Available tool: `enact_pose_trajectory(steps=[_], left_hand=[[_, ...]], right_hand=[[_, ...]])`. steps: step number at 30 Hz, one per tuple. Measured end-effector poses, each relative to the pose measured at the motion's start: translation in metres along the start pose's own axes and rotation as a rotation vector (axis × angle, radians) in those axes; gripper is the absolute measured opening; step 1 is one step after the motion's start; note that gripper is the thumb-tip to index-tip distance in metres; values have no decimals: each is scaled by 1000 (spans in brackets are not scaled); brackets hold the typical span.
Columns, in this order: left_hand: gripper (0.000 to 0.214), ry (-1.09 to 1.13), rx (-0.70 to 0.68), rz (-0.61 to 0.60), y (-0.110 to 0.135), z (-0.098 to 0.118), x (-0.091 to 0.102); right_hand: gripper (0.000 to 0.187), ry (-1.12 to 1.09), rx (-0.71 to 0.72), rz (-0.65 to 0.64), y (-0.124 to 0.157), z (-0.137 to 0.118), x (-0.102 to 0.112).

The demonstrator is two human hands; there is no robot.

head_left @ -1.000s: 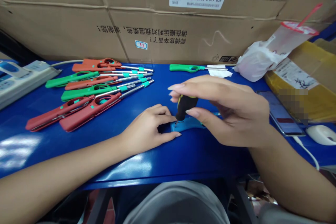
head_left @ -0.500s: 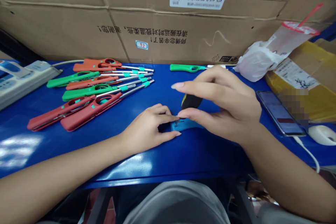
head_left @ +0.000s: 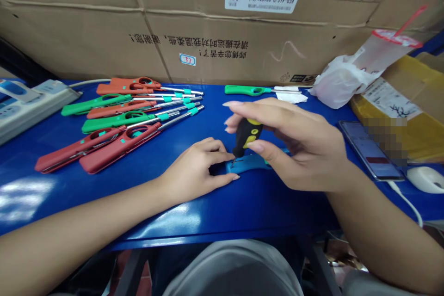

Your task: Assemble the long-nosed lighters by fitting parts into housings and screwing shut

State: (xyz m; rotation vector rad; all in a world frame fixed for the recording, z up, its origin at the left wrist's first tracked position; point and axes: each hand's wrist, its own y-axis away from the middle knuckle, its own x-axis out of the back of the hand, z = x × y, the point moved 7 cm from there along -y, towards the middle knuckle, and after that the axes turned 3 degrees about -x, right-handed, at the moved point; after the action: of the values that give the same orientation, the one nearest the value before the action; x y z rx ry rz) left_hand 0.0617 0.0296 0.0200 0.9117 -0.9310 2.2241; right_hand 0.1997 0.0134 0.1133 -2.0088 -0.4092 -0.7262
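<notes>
My right hand (head_left: 298,145) is closed round a short screwdriver (head_left: 247,136) with a black and yellow handle, held nearly upright. Its tip rests on the end of a blue lighter handle (head_left: 248,163) lying on the blue table (head_left: 104,203). My left hand (head_left: 196,169) pinches that end of the blue handle between thumb and fingers and presses it to the table. Most of the blue handle is hidden under my right hand.
A pile of several red and green long-nosed lighters (head_left: 118,120) lies at the left. One green lighter (head_left: 253,89) lies at the back by a large cardboard box (head_left: 173,23). A phone (head_left: 369,148), a white mouse (head_left: 425,178), a plastic bag (head_left: 343,81) and a power strip (head_left: 31,101) are around.
My right hand tilted the screwdriver and spread its fingers half a second ago, then closed on the handle again and stood it upright. My left hand has not moved.
</notes>
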Motion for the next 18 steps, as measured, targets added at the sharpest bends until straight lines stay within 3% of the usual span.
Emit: enact_pose_trajectory(steps=[4,9,14,18], left_hand=[[26,-2,3,-4,0,0,0],[25,4,10,3,0,0,0],[27,-4,2,-8,1,1,0],[25,-7,18,-2,1,0,0]], right_hand=[[36,73,17,144,0,-4,9],[40,14,2,-60,0,-2,-1],[36,48,-1,89,0,1,10],[37,-21,-29,-74,-1,-1,0]])
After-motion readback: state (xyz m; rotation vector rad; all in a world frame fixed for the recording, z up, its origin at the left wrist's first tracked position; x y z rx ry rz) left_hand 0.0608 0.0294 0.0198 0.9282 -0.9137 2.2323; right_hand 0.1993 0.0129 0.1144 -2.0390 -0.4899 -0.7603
